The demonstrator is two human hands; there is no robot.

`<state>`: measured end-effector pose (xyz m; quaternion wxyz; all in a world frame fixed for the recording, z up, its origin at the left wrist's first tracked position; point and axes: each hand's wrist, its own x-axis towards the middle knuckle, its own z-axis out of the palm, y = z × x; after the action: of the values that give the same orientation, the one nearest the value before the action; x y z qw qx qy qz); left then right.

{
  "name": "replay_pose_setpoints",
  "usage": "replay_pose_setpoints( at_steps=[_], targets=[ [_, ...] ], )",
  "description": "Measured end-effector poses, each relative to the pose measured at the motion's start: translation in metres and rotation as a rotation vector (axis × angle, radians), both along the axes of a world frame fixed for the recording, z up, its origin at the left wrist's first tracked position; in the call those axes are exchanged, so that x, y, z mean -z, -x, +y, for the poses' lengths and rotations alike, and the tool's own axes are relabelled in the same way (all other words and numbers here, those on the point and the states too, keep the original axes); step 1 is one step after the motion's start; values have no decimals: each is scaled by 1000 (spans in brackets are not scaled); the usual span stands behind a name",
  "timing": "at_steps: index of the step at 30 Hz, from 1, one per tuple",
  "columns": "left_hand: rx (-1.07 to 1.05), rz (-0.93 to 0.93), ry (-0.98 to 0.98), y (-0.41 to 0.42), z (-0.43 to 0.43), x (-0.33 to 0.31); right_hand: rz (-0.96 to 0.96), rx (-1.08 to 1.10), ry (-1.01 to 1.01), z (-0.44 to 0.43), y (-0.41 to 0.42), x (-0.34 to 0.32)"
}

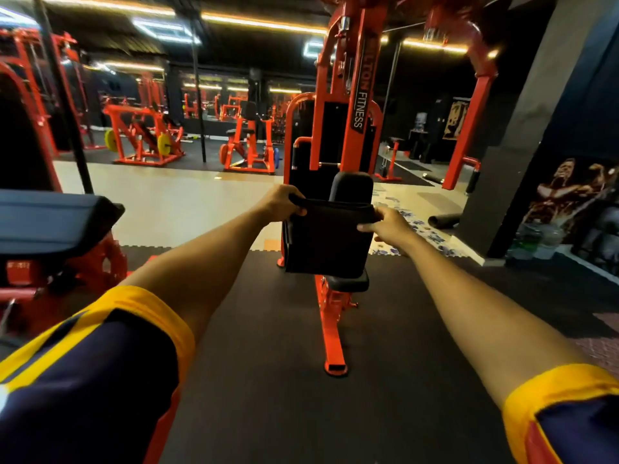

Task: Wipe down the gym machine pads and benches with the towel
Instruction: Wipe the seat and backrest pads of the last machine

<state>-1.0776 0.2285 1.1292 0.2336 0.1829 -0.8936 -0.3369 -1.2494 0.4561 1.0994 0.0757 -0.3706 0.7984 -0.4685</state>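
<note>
A dark towel (330,241) hangs spread out in the air between both my outstretched arms. My left hand (279,204) grips its upper left corner and my right hand (388,226) pinches its upper right corner. Behind the towel stands an orange gym machine (348,112) with a black back pad (351,185) and a black seat pad (348,283); the towel hides most of the space between them. A black padded bench (53,219) on an orange frame sits at the left.
Dark rubber mat (268,380) covers the floor under me, with pale tile (174,202) beyond it. The machine's orange base rail (331,336) runs toward me. A dark pillar with a poster (566,195) stands at right. More orange machines (144,135) fill the back.
</note>
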Motion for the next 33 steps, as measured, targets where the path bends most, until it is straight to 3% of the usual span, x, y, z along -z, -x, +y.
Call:
replay_pose_setpoints(
  at_steps=[8, 23, 33],
  targets=[
    [78, 28, -19, 102, -98, 8, -102, 63, 62, -100, 85, 5],
    [119, 62, -119, 325, -275, 28, -120, 130, 167, -271, 292, 24],
    [200, -62, -134, 464, -364, 79, -182, 308, 38, -347, 401, 73]
  ],
)
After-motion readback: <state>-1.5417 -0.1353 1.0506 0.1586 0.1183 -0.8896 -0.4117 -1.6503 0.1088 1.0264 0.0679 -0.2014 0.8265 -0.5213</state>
